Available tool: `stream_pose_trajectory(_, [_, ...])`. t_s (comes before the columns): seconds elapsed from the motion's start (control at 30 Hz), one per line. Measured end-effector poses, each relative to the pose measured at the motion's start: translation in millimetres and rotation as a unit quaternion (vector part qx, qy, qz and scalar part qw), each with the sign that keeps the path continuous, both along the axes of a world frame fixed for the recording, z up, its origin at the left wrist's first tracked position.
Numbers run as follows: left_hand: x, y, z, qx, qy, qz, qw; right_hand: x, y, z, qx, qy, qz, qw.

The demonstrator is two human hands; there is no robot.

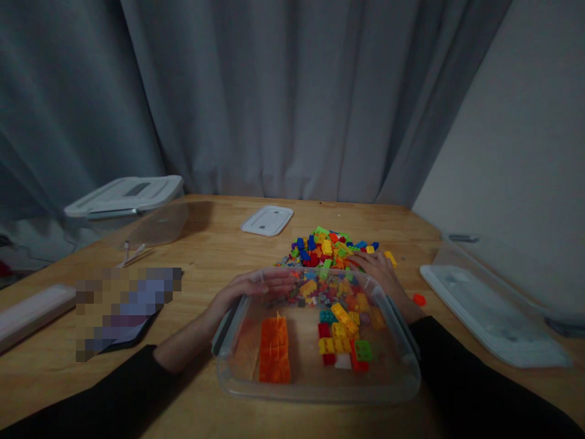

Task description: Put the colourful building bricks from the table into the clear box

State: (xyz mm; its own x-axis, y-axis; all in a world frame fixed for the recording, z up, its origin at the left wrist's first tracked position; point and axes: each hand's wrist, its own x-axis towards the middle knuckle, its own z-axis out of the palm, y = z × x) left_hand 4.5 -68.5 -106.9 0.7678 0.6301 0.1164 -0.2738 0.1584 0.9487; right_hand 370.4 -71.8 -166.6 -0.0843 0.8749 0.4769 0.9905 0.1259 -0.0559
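A clear plastic box (315, 393) stands in front of me, holding an orange divided piece (275, 350) at its left and several toy building bricks (340, 332) at its right. Behind it lies a heap of colourful building bricks (315, 250). My left hand (249, 288) is at the box's far left corner, its fingers stretched flat behind the far wall, partly seen through the plastic. My right hand (378, 271) reaches past the box's right side, fingers extended over the heap's right edge and touching bricks there. No brick shows clearly in its grasp.
A lidded clear bin (155, 213) stands at the left, near a cable (132, 253) and a partly blurred dark-edged tablet-like object (137, 329). A white lid (267, 220) lies at the back. Another bin (484, 305) is at the right, near a loose orange-red brick (419, 299).
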Motion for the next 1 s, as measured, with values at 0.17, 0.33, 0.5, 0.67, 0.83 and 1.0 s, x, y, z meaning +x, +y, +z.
stream_pose_trajectory(0.17, [-1.9,4.7,-3.2,0.002,0.002,-0.008,1.000,-2.8,-3.4,0.4,0.031,0.027,0.005,0.999])
stream_pose_trajectory(0.33, [-0.7,1.1,0.4,-0.001,0.007,-0.012,1.000,7.7,2.6,-4.7,0.058,0.040,0.013,0.997])
stream_pose_trajectory(0.5, [-0.3,-1.0,1.6,0.000,0.004,-0.002,1.000,10.1,5.2,-5.8,0.035,0.015,0.012,0.999])
stream_pose_trajectory(0.67, [0.7,0.7,1.1,0.001,-0.007,-0.006,1.000,5.3,3.4,-6.4,0.020,0.009,0.001,1.000])
stream_pose_trajectory(0.83, [0.2,0.6,2.5,0.010,-0.002,-0.011,1.000,10.0,5.8,-8.6,0.031,0.015,0.008,0.999])
stream_pose_trajectory(1.0, [-0.2,0.0,2.8,-0.006,0.005,-0.006,1.000,13.7,6.0,-8.2,0.043,0.023,0.011,0.999])
